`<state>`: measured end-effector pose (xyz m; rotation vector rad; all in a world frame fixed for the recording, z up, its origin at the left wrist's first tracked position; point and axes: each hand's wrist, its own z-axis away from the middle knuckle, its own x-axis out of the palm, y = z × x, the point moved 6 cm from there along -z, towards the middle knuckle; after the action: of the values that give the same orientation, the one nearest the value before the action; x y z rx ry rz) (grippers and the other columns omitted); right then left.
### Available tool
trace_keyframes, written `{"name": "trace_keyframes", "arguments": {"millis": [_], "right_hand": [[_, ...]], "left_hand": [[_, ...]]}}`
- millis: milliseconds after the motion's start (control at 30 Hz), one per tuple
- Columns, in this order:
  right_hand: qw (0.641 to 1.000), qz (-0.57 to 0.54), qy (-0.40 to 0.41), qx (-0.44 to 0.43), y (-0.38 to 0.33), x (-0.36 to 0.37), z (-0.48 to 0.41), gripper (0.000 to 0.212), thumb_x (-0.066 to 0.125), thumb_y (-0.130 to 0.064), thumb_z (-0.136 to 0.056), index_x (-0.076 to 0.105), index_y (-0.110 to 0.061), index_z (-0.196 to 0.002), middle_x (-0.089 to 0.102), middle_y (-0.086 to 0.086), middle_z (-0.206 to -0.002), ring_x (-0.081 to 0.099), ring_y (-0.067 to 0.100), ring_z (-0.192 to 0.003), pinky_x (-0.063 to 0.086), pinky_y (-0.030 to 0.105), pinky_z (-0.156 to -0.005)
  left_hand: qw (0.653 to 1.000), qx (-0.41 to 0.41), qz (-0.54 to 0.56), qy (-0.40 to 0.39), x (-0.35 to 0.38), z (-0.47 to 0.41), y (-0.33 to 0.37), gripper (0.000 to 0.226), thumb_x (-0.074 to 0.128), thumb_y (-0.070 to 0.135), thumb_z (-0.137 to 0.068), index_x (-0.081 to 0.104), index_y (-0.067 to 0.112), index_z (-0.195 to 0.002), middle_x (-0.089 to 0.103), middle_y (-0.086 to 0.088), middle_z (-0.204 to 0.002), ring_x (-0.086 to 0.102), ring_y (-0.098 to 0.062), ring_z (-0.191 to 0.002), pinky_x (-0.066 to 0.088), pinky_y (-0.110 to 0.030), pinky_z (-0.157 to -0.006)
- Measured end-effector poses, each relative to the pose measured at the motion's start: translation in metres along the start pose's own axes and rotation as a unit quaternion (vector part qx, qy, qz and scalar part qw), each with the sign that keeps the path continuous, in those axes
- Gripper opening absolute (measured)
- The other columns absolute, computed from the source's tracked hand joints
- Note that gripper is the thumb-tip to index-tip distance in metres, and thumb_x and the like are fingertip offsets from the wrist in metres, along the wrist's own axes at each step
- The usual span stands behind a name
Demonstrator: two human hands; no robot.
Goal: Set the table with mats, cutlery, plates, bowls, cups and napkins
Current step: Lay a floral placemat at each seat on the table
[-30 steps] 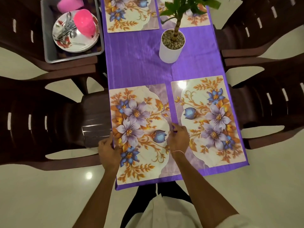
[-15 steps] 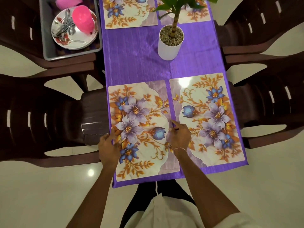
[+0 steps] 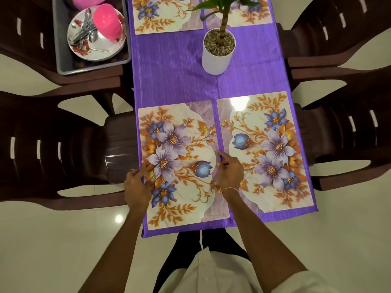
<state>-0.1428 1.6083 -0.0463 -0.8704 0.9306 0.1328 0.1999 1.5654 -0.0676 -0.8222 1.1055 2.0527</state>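
Head view: my L hand [image 3: 137, 185] grips the left edge of the near-left mat [image 3: 182, 144] and my R hand [image 3: 230, 174] pinches its right edge, fingers part-curled. Vs. a sec ago the mat has barely shifted; I'm just squaring it beside the near-right mat [image 3: 264, 149] on the bench [image 3: 173, 77]. Far mats [image 3: 167, 15] are down too, so mats look done. Plate [image 3: 99, 53], cutlery [image 3: 84, 32] & pink cups [image 3: 108, 20] wait in the grey tub [image 3: 61, 49].

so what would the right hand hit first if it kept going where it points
Right hand points away, slightly left: first the near left mat's top right corner, then bare tablecloth. Probably passes left of the plant pot.
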Motion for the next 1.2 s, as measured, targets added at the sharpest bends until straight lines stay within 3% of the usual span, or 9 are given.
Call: {"name": "trace_keyframes", "arguments": {"millis": [267, 800, 1200], "right_hand": [[1.000, -0.004, -0.005, -0.004, -0.0005, -0.0011, -0.0019, 0.028, 0.061, -0.013, -0.101, 0.073, -0.020, -0.125, 0.072, 0.011, -0.104, 0.066, 0.029, -0.094, 0.055, 0.032, -0.083], [1.000, 0.002, -0.025, -0.002, -0.0039, -0.0040, -0.0034, 0.031, 0.061, -0.014, -0.101, 0.070, -0.017, -0.131, 0.071, 0.013, -0.110, 0.067, 0.029, -0.099, 0.056, 0.037, -0.090], [0.999, 0.016, -0.035, -0.002, -0.0035, -0.0045, -0.0032, 0.029, 0.062, -0.018, -0.101, 0.070, -0.018, -0.128, 0.072, 0.010, -0.106, 0.066, 0.026, -0.095, 0.055, 0.031, -0.085]], "left_hand": [[1.000, 0.006, -0.029, -0.007, 0.0008, 0.0026, 0.0025, 0.052, 0.071, 0.035, -0.095, 0.059, 0.012, -0.141, 0.056, -0.018, -0.136, 0.059, -0.040, -0.122, 0.055, -0.057, -0.096], [1.000, 0.001, -0.020, -0.004, -0.0027, 0.0068, 0.0088, 0.049, 0.072, 0.032, -0.095, 0.061, 0.006, -0.136, 0.058, -0.020, -0.136, 0.061, -0.042, -0.119, 0.055, -0.055, -0.096], [0.999, -0.010, -0.023, -0.028, -0.0032, 0.0062, 0.0085, 0.053, 0.069, 0.039, -0.096, 0.058, 0.010, -0.139, 0.056, -0.019, -0.138, 0.060, -0.042, -0.121, 0.054, -0.057, -0.098]]}}
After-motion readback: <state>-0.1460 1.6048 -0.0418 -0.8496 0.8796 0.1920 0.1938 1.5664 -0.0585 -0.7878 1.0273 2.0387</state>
